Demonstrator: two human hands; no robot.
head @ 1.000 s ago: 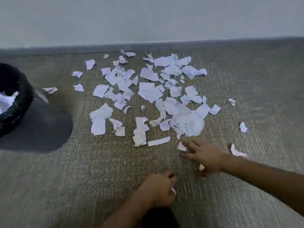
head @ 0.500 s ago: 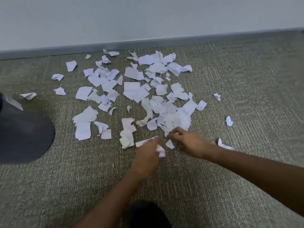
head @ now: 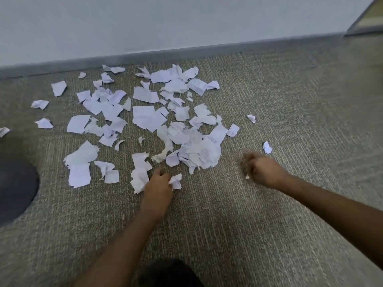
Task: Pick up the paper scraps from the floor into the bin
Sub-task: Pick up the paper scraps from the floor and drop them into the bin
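Several white paper scraps [head: 149,119] lie scattered over the olive carpet, thickest in a heap [head: 199,152] near the middle. My left hand [head: 158,188] rests at the near edge of the scatter, closed on crumpled scraps [head: 175,181]. My right hand [head: 263,169] is curled into a fist to the right of the heap, with a small scrap [head: 247,177] showing at its lower edge. Two loose scraps [head: 267,147] lie just beyond it. Only the bin's dark base [head: 14,189] shows at the left edge; its opening is out of view.
A grey skirting board [head: 186,51] and a pale wall bound the carpet at the back. A framed panel corner [head: 366,19] sits at the top right. A dark shape [head: 170,274], probably my knee, is at the bottom centre. Bare carpet stretches to the right.
My right hand has moved right, away from the heap, and curled into a fist. My left hand has gathered more scraps. The view has shifted right, so less of the bin shows.
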